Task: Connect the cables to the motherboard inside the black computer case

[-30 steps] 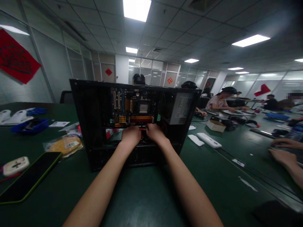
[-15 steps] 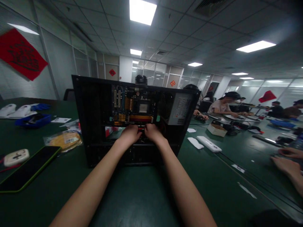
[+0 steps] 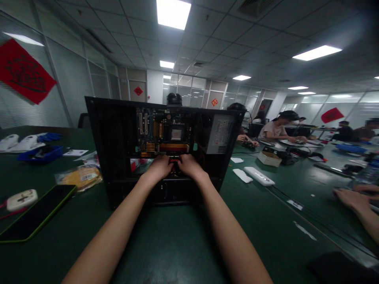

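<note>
A black computer case (image 3: 97,154) stands on the table with its open side facing me. Inside it, the motherboard (image 3: 163,128) carries a square processor and a red memory module. A power supply (image 3: 220,134) with a pale label fills the upper right of the case. Both hands reach into the lower middle, below the board, thumbs turned towards each other. My left hand (image 3: 160,166) is closed, its fingertips hidden. Close beside it, my right hand (image 3: 190,165) is closed too. Something small and red shows between them; its kind cannot be made out.
On the green table (image 3: 177,240), a phone (image 3: 38,213), a white device (image 3: 22,200) and a bagged yellow item (image 3: 84,176) lie left. A blue tray (image 3: 41,154) sits behind. A white power strip (image 3: 259,176) and box (image 3: 269,159) lie right. Another person's hand (image 3: 351,197) rests far right.
The view has shifted slightly, so the case and table items sit a little further left. My hands keep their place inside the case, with more red visible between them.
</note>
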Available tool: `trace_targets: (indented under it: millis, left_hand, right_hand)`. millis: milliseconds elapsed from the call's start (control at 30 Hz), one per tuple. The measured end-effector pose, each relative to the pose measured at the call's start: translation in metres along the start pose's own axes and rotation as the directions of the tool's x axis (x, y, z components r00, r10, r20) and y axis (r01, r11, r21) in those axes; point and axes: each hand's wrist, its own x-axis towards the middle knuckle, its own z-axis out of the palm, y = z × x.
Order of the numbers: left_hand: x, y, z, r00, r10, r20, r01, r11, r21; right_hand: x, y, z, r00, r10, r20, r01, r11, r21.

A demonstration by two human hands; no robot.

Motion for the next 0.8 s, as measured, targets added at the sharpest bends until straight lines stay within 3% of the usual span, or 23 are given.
trace_targets:
  millis: [800]
  left_hand:
    - [-0.0031, 0.0052, -0.0081, 0.999, -0.025, 0.022, 0.026, 0.998, -0.050]
  right_hand:
    - [0.0030, 0.0009, 0.0015, 0.998, 0.065, 0.007, -0.065, 0.998, 0.017]
